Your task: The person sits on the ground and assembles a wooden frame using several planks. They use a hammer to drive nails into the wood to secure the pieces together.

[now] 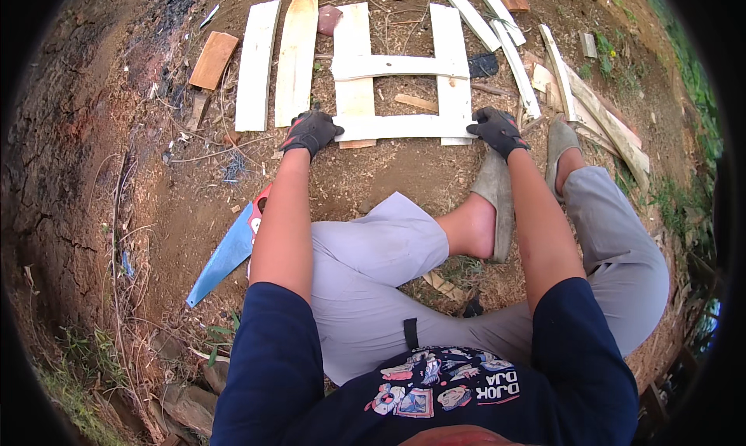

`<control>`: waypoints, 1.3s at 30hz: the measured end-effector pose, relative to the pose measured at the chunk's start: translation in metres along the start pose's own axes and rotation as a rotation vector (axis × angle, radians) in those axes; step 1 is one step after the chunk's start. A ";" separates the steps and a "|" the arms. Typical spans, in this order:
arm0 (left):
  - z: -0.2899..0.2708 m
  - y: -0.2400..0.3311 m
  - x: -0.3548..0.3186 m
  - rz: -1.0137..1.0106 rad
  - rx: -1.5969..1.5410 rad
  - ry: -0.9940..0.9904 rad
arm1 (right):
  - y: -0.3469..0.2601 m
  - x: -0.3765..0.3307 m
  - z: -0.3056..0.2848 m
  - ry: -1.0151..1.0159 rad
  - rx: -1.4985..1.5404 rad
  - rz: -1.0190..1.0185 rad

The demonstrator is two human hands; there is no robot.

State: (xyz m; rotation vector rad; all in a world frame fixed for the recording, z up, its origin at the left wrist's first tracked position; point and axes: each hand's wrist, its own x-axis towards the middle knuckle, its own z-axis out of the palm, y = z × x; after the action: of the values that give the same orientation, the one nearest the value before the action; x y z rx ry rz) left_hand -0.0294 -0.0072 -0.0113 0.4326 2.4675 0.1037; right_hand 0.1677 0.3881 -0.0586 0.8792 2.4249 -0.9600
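Note:
A pale wooden slat [404,127] lies crosswise over the near ends of two upright boards, the left board [354,34] and the right board [446,26]. My left hand [312,131], in a black glove, grips the slat's left end. At its right end, my right hand [499,130] pinches the wood in a matching glove. Farther off, a second cross slat [400,67] spans the same two boards. The fingertips under the wood are partly hidden.
Two loose boards, one white [257,65] and one yellowish [297,57], lie to the left. A blue-bladed handsaw [224,253] rests beside my left forearm. Offcut strips [517,69] are scattered at the right, a brown block [214,60] at far left. My shoe [491,205] is near the right hand.

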 end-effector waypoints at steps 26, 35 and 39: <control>-0.008 -0.010 0.005 -0.024 -0.049 -0.071 | -0.024 -0.011 -0.015 0.126 -0.153 0.058; -0.013 0.021 -0.009 -0.079 0.012 -0.080 | -0.089 0.014 0.026 0.330 -0.063 0.151; -0.011 0.021 -0.011 -0.084 0.050 -0.051 | -0.093 0.026 0.045 0.365 -0.078 0.174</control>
State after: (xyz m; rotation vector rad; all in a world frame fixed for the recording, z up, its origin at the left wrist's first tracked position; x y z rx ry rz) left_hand -0.0219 0.0093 0.0073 0.3483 2.4379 -0.0032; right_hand 0.0913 0.3142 -0.0604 1.3091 2.6028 -0.6839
